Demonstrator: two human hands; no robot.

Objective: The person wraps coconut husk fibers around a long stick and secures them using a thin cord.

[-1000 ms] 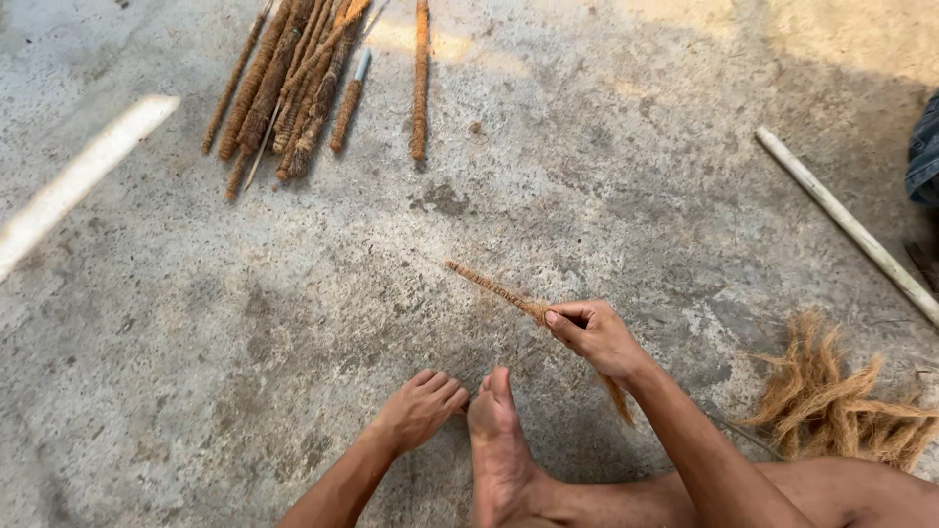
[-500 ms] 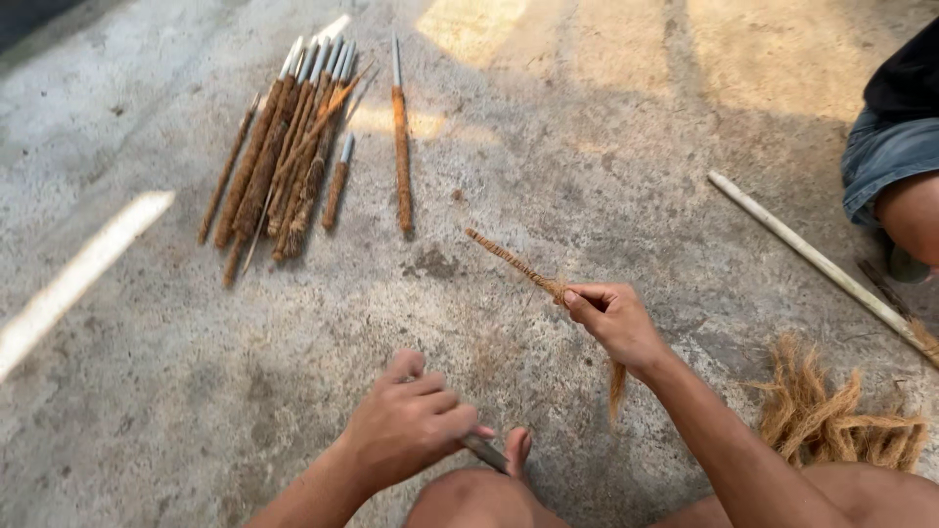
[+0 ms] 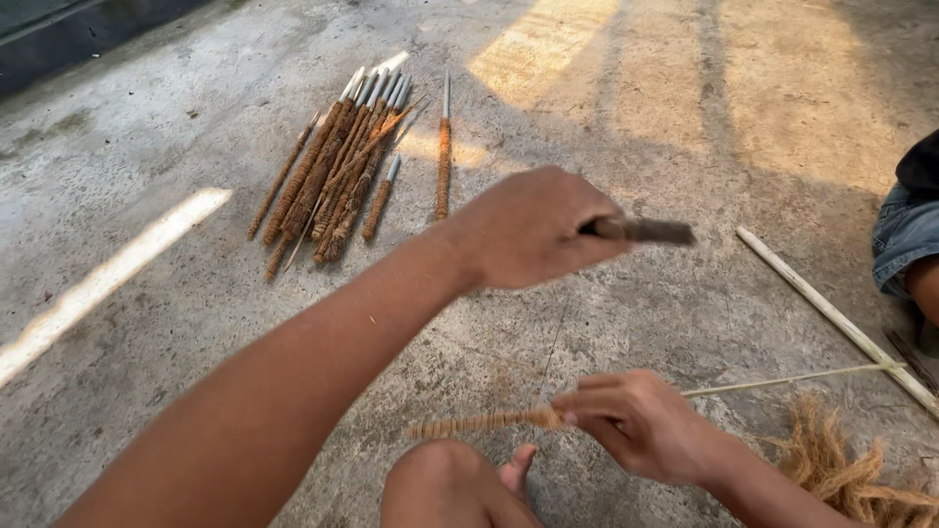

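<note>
My left hand [image 3: 528,230] is raised over the concrete floor and is closed around a short dark stick-like tool [image 3: 646,231] that juts out to the right. Lower down, my right hand [image 3: 641,420] pinches a thin pale stick [image 3: 782,379] whose left part is wound with brown coir fibre [image 3: 479,424]. That stick lies almost level, just above my knee [image 3: 440,484] and my toes. A faint thread seems to run between the two hands.
A heap of several fibre-wrapped sticks [image 3: 337,166] lies at the far left, one more [image 3: 443,161] beside it. A long pale pole [image 3: 831,313] lies at the right, loose coir fibre [image 3: 851,474] at the lower right. Another person's knee in denim [image 3: 905,240] is at the right edge.
My left hand has risen from the floor by my foot and now holds the dark tool up high. My right hand has swung the wrapped stick from a slant to nearly level.
</note>
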